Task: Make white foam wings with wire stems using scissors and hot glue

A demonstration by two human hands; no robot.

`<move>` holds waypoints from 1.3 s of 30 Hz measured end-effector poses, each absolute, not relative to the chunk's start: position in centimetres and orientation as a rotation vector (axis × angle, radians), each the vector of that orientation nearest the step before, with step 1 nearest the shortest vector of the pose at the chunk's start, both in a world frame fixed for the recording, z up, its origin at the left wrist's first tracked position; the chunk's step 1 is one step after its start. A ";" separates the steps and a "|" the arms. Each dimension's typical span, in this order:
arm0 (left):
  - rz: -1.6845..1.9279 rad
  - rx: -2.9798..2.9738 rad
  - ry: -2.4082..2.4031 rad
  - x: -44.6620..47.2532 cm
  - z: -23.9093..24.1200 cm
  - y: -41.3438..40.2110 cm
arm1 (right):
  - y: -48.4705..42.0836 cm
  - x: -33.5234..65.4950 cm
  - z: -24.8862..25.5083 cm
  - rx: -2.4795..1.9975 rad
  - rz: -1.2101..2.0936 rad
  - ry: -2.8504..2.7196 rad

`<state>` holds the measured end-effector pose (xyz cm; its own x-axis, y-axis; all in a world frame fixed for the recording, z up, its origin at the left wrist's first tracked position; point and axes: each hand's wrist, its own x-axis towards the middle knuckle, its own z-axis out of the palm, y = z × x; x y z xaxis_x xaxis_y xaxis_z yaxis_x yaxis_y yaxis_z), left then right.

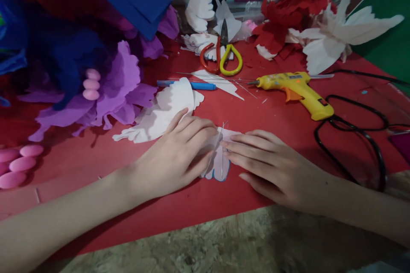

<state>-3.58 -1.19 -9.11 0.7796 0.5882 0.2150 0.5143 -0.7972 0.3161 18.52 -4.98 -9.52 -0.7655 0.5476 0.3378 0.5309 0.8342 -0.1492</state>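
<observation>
A white paper cutout [218,170] with blue scalloped edges lies on the red sheet between my two hands. Along its middle runs a thin wire [222,153], forked at the far tip. My left hand [182,149] grips a raised part of the paper between thumb and bent fingers. From the other side my right hand [269,162] lies with its fingers stretched out flat, fingertips on the paper and against the wire. Just beyond my left hand are several white wing-shaped cutouts [169,106], partly on top of a blue pen [203,85].
A yellow glue gun [294,89] with a black cord lies at the right. Scissors [224,53] rest farther back. Purple paper butterflies [118,81] and pink beads [24,163] are at the left, with red and white paper butterflies [339,34] at the back right.
</observation>
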 end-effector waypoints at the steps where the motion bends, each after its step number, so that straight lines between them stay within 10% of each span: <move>1: 0.444 2.730 0.859 -3.6 -9.1 -1.2 | -4.9 18.5 -9.5 -0.805 0.065 -2.647; 39: 0.377 2.624 0.861 -2.9 -8.8 -1.2 | -4.9 18.8 -9.0 -0.859 0.137 -2.601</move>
